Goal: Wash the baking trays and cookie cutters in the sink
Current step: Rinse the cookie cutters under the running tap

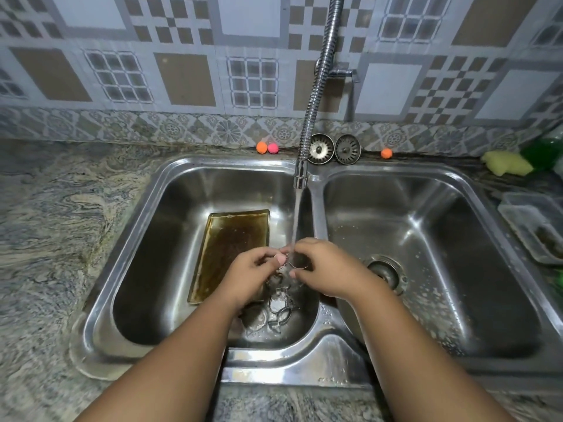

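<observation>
Cookie cutter (298,265): your left hand (251,277) and right hand (324,268) pinch it together beneath the running tap (300,175), above the left basin (158,239), where the baking tray (227,248) and further cutters (280,312) lie.

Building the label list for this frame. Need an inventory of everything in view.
sink: 1, steel, two bowls, set in the counter
faucet: 1, chrome flexible hose, over the left bowl, water running
baking tray: 1, gold with brown stains, left bowl
cookie cutters: several, metal, left bowl floor, exact count unclear
held cutter: 1, metal, under the stream
strainers: 2, steel, propped against the wall behind the sink
balls: 3, two orange, one pink, along the wall
sponge: 1, yellow, back right counter
green object: 1, blurred, beside the sponge
container: 1, clear plastic, right counter
counter: 1, mottled grey stone
left hand: 1, pinches the held cutter
right hand: 1, pinches the held cutter
</observation>
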